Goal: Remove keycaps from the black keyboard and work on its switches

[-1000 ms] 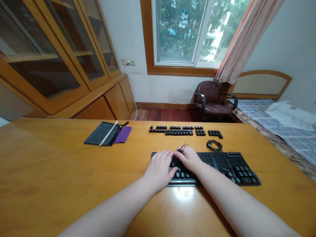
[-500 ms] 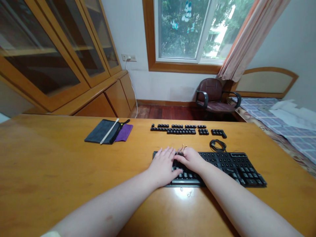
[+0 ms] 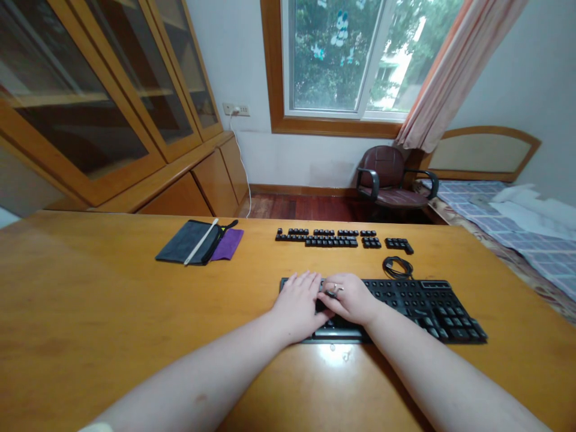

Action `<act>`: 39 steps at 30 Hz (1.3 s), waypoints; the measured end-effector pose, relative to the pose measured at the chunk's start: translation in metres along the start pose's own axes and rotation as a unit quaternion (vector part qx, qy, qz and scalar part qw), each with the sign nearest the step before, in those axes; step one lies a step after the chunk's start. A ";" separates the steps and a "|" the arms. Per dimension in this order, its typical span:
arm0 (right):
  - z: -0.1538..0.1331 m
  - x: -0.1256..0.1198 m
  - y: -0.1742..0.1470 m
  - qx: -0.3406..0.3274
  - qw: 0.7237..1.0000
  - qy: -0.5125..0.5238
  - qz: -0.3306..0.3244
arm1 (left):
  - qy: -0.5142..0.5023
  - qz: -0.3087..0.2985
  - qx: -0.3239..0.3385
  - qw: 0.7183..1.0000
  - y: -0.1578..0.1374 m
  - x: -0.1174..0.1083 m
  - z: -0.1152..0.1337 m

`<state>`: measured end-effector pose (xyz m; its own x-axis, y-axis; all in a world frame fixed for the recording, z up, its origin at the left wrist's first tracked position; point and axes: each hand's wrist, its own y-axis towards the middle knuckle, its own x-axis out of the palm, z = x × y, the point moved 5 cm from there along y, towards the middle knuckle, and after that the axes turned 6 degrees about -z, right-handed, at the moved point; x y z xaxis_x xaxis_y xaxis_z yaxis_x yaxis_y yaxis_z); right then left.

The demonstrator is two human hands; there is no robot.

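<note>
A black keyboard (image 3: 450, 312) lies on the wooden desk, its upper rows bare of keycaps on the right side. My left hand (image 3: 299, 309) rests flat over its left end, fingers stretched out and thumb pointing right. Just beside it, my right hand (image 3: 355, 298) is closed over the keys. Pinched in its fingers is a small keycap puller (image 3: 334, 291) with a dark body and thin metal wires. Both hands hide the keys beneath, so I cannot tell whether the puller touches one. Loose black keycaps (image 3: 330, 241) stand in rows behind the keyboard.
A coiled black cable (image 3: 398, 267) lies behind the keyboard. Farther left are a dark grey pouch (image 3: 177, 243), a pale stick (image 3: 201, 242) across it and a purple cloth (image 3: 228, 244). Beyond the desk (image 3: 135, 312) stand a chair (image 3: 387, 174) and a bed (image 3: 477, 204).
The puller has turned in my right hand: its wires pointed up and away before and now lean to the right. My left hand stays in place on the keyboard.
</note>
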<state>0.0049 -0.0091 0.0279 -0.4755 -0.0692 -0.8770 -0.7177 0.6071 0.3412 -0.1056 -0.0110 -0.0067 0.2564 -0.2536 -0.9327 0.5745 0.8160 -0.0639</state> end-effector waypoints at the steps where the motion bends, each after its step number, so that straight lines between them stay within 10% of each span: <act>1: 0.000 -0.001 -0.001 0.003 1.000 0.005 0.012 | 0.000 0.004 0.001 1.000 0.000 0.000 0.000; 10: 0.033 -0.022 -0.022 0.216 0.924 0.179 0.260 | 0.006 -0.005 -0.004 1.000 0.000 -0.002 0.002; 23: 0.044 -0.015 -0.017 0.254 0.918 0.216 0.216 | -0.231 0.085 -0.013 0.969 0.007 -0.029 -0.016; 39: 0.042 -0.003 -0.009 0.188 0.935 0.269 0.131 | -0.245 0.108 -0.005 0.963 0.007 -0.027 -0.016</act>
<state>0.0339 0.0194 0.0128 -0.8699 -0.2068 -0.4478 -0.3593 0.8876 0.2882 -0.1211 0.0096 0.0121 0.7074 -0.2894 -0.6449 0.4586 0.8821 0.1073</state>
